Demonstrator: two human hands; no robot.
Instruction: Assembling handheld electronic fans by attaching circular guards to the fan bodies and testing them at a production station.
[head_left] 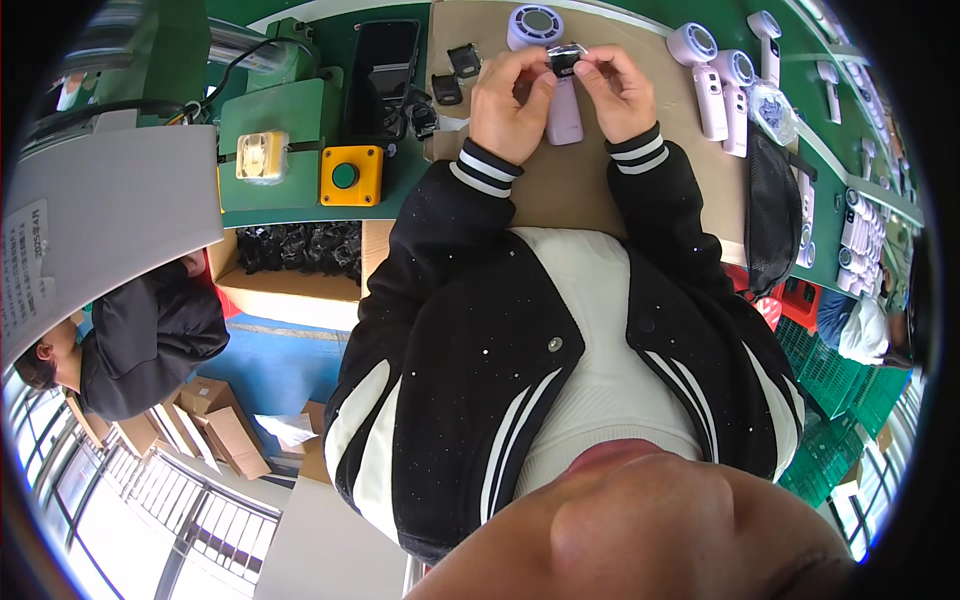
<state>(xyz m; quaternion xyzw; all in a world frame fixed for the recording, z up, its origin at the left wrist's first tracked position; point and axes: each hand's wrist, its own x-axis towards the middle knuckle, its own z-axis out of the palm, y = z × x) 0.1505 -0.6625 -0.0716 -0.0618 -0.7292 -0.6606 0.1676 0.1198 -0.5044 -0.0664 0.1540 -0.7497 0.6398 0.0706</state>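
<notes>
My left hand [510, 105] and my right hand [618, 92] meet above a brown work mat [680, 185]. Between their thumbs and fingertips they grip a small black plastic part [564, 60] with a shiny edge; its exact kind is unclear. Beneath it lies a lilac handheld fan [565, 115], its round head pointing away from me and part of its handle hidden by the held piece. Left of my left hand rest two loose black plastic parts, one farther off [464, 60] and one nearer [446, 90].
A yellow button box [351, 177] with a green button sits beside a green machine at left, near a black phone-like device [384, 80]. Below is a cardboard box [290, 284] of black parts. Several lilac fans [709, 100] and a black mesh bag [774, 215] are at right. A co-worker [150, 335] is at left.
</notes>
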